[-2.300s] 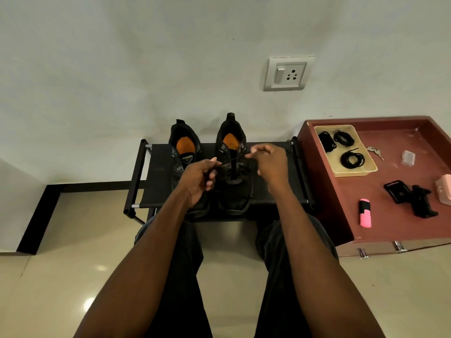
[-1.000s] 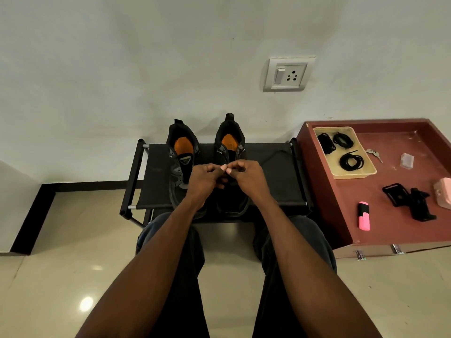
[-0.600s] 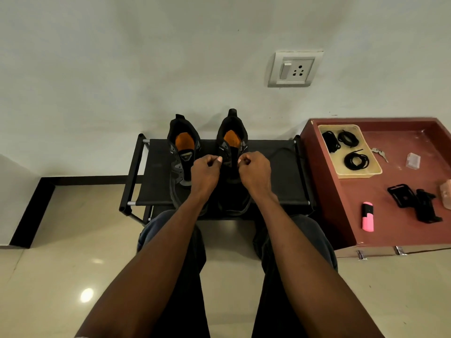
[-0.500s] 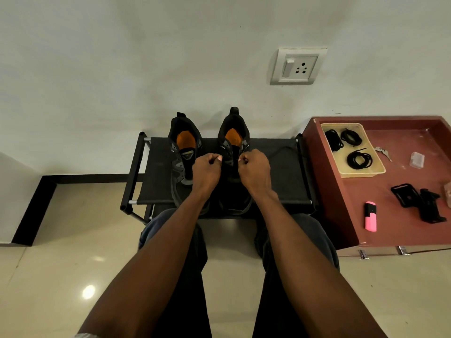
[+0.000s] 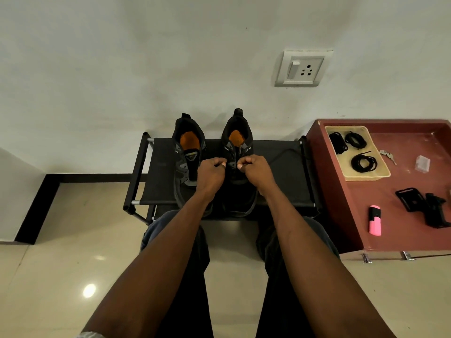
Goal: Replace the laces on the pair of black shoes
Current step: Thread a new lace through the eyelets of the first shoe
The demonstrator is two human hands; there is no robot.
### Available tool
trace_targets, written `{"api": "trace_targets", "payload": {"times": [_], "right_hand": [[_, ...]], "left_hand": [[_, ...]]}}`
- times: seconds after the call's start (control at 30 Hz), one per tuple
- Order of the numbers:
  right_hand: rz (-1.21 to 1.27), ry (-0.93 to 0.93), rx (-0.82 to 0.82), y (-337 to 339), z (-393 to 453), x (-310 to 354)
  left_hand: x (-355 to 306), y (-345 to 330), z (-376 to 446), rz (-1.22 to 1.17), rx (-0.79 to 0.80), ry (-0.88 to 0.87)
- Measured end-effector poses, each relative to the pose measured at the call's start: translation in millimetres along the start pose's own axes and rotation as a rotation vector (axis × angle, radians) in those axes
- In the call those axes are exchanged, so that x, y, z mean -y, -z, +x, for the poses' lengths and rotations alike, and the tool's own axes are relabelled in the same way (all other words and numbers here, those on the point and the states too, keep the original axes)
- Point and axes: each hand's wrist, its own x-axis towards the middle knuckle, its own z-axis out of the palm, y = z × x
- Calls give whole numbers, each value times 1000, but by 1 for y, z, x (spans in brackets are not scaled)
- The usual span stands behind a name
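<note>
Pinching lace ends, left hand (image 5: 210, 173) and right hand (image 5: 256, 172) sit over the right shoe (image 5: 238, 152).

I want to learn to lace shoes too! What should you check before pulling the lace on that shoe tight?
1. Both ends held: left hand and right hand each curl round the lace; ok.
2. Shoe steady: right shoe sits flat on the black rack; ok.
3. Ends equal in length: hidden in the fists; cannot tell.
4. Lace through every eyelet: hands cover them; cannot tell.
5. Left shoe laced: none seen; not ok.
6. Spare laces ready in the tray; ok.
</note>
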Motion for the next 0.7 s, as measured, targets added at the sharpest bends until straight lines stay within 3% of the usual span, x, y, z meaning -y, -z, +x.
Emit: {"api": "trace_targets", "payload": {"times": [0.37,0.6,0.7], "right_hand": [[45,-76,102,6,11,5],[-116,-42,197,10,18,9],[60,-119,189,11,16,3]], "left_hand": [[7,-1,6,106,87,-43],[10,-1,6,136,107,-73],[10,-2,5,122,111,-66]]}}
